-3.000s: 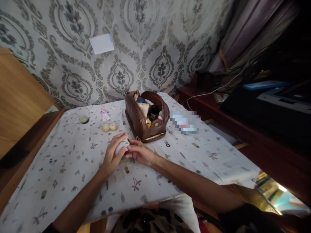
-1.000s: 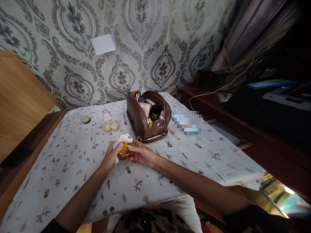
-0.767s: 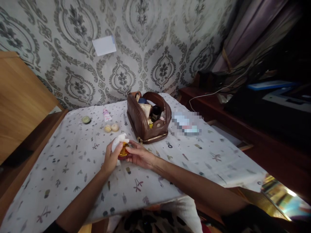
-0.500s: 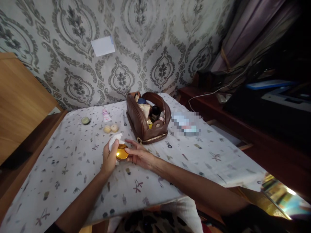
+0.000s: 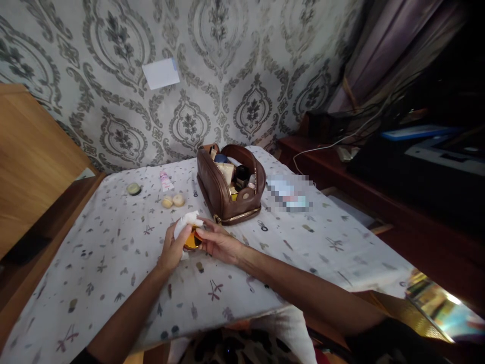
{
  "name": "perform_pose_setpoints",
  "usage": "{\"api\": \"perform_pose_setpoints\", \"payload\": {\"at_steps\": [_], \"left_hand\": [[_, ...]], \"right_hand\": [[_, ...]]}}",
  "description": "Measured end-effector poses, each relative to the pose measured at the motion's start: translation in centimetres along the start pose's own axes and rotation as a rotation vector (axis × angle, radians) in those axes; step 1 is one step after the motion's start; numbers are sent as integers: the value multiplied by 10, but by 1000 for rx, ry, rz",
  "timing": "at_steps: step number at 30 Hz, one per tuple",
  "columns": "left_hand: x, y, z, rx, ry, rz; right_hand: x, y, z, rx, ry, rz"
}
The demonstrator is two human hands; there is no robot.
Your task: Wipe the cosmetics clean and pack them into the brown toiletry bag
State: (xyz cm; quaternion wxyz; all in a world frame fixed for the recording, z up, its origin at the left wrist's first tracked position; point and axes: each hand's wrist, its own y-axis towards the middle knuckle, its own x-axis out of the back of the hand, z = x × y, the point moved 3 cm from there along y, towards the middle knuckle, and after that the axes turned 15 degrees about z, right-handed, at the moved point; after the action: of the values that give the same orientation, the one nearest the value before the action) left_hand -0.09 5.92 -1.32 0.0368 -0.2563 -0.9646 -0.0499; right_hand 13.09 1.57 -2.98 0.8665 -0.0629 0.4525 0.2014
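Note:
A shiny gold round compact [image 5: 192, 241] is held between my two hands over the table. My left hand [image 5: 173, 247] is closed round a crumpled white wipe [image 5: 188, 221], its thumb pressing at the compact's left side. My right hand [image 5: 221, 243] grips the compact from the right, thumb on its top face; its lower fingers are partly hidden. Just beyond stands a brown leather cosmetic bag [image 5: 215, 192], unzipped, with several bottles and containers inside. Left of the bag lie two small round beige puffs [image 5: 173, 200], a pink and white tube [image 5: 165, 180] and a small round jar [image 5: 133, 189].
A white patterned cloth [image 5: 125, 283] covers the table. At the right of the bag lies a blurred-out flat item [image 5: 290, 193]. A wooden panel [image 5: 41, 167] stands on the left. Along the right runs a dark red desk [image 5: 409, 217] with a white cable [image 5: 341, 144].
My left hand has shifted slightly right, and the wipe now lies further over the compact's upper edge. The compact's face shows less than before. The bag and other items have stayed put.

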Motion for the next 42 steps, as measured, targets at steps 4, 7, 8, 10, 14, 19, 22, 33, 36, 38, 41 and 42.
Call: {"api": "perform_pose_setpoints", "payload": {"at_steps": [4, 7, 8, 10, 14, 19, 22, 33, 36, 38, 41, 42], "left_hand": [[-3, -2, -9, -71, 33, -43], [-3, -1, -11, -55, 11, -89], [-3, -1, -11, -39, 1, -102], [-2, 0, -8, 13, -22, -125], [1, 3, 2, 88, -92, -64], [3, 8, 6, 28, -116, 216], [2, 7, -1, 18, -75, 299], [4, 4, -16, -26, 175, 382], [7, 4, -18, -45, 299, 414], [8, 4, -19, -76, 381, 401], [9, 5, -17, -94, 447, 376], [9, 6, -16, -85, 454, 367]], "right_hand": [[-1, 0, -5, -57, -49, 54], [2, 0, -6, -52, -81, 31], [3, 0, -6, -48, -88, 19], [5, 0, -5, -44, -99, 2], [7, 1, -2, -8, -60, -14], [9, 0, 3, 30, 46, -24], [7, -1, 4, 22, 75, 5], [-2, -4, 5, -13, -322, 32], [-1, -4, 8, -2, -512, 16], [0, -4, 9, 6, -572, 2], [2, -4, 10, 20, -578, -27], [3, -4, 9, 21, -570, -34]]}}
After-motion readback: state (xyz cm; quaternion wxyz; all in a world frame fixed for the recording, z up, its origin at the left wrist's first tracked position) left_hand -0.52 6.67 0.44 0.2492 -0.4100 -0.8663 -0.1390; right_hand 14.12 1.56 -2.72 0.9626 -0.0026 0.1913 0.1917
